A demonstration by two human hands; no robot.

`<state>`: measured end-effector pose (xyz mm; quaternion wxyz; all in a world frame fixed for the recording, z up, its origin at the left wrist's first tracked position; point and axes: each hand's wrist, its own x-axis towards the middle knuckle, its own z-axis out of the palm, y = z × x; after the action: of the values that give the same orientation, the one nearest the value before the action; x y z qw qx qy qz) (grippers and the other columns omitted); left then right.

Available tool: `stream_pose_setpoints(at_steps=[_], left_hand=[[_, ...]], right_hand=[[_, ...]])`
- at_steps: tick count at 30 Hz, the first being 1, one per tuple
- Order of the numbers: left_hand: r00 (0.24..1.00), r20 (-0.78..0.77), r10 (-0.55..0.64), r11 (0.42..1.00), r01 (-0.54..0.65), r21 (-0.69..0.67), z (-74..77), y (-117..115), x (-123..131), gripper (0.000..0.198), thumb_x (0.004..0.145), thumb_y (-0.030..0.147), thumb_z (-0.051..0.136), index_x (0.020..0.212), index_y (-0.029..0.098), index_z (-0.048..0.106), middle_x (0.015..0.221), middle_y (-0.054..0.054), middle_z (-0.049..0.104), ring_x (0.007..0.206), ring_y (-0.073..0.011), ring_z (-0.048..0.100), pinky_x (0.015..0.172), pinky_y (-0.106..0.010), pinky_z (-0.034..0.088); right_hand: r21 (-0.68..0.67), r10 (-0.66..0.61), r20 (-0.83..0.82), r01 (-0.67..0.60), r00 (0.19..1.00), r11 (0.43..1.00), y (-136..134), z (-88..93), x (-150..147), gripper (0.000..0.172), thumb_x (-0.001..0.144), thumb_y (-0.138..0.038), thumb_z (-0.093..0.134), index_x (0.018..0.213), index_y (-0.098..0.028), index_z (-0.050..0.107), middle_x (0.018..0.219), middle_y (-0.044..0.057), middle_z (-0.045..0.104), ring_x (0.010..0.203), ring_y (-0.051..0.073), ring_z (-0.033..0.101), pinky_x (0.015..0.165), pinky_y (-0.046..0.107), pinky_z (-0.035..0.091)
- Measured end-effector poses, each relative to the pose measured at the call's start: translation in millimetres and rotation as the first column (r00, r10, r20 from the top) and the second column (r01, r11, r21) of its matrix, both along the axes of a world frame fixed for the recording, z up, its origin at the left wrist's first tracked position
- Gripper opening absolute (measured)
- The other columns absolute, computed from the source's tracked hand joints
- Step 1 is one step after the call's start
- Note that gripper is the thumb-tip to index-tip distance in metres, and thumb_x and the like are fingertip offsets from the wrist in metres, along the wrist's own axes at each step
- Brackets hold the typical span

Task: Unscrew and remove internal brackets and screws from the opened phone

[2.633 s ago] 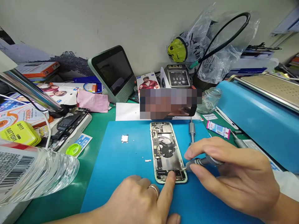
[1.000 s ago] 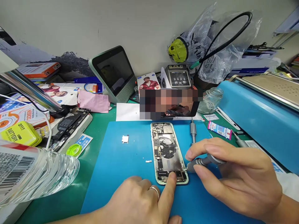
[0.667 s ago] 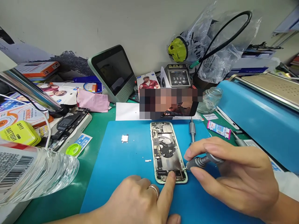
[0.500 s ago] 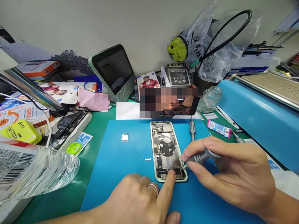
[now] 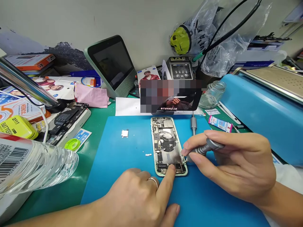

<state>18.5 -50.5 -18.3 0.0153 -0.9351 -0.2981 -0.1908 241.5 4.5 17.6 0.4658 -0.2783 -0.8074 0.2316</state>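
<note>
An opened smartphone [image 5: 169, 154] with a pale green frame and bare inner parts lies upright in view on the blue mat [image 5: 113, 183]. My left hand [image 5: 142, 195] wears a ring. Its index finger stretches out and presses on the phone's lower end; the other fingers are curled with nothing seen in them. A grey screwdriver [image 5: 201, 149] is pinched between the thumb and fingers of my right hand [image 5: 236, 167]. Its tip meets the phone's lower right edge. Left of the phone lie a small silver shield plate [image 5: 125, 133] and a tiny metal bracket [image 5: 148, 154].
A second grey screwdriver [image 5: 193, 124] lies behind my right hand. Beyond the mat, a propped screen [image 5: 182, 102] plays a video. A glass jar [image 5: 213, 93] and a blue machine [image 5: 255, 104] stand right; a clear bottle [image 5: 54, 167] and another opened phone [image 5: 67, 121] are left.
The camera view has shifted slightly, so the mat, phone and desk items sit a little higher in the picture. Both hands keep nearly the same pose on the phone. The video picture differs.
</note>
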Motion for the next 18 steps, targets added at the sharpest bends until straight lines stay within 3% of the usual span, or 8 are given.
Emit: stream_pose_setpoints(at_steps=[13,18], left_hand=[[0.999,-0.042,-0.011,0.996,0.007,-0.088,4.6,-2.3,-2.2,0.048,0.100,0.031,0.044,0.134,-0.003,0.051,0.064,-0.003,0.069,0.046,-0.0219,0.063,0.036,-0.037,0.047],[0.999,-0.042,-0.009,0.995,0.005,-0.095,4.9,-2.4,-2.3,0.048,0.101,0.031,0.045,0.135,-0.002,0.052,0.065,-0.003,0.069,0.046,-0.0215,0.063,0.038,-0.036,0.047]], right_hand=[[-0.049,-0.020,-0.059,0.017,0.998,0.999,0.7,1.6,-3.9,0.062,0.077,0.007,0.067,0.123,-0.034,0.066,0.082,-0.002,0.076,0.065,0.016,0.074,0.051,0.022,0.065],[-0.039,-0.025,-0.096,0.022,0.995,0.999,-0.3,-0.3,-2.7,0.069,0.075,0.010,0.066,0.127,-0.034,0.065,0.083,-0.002,0.076,0.071,0.017,0.077,0.052,0.023,0.066]])
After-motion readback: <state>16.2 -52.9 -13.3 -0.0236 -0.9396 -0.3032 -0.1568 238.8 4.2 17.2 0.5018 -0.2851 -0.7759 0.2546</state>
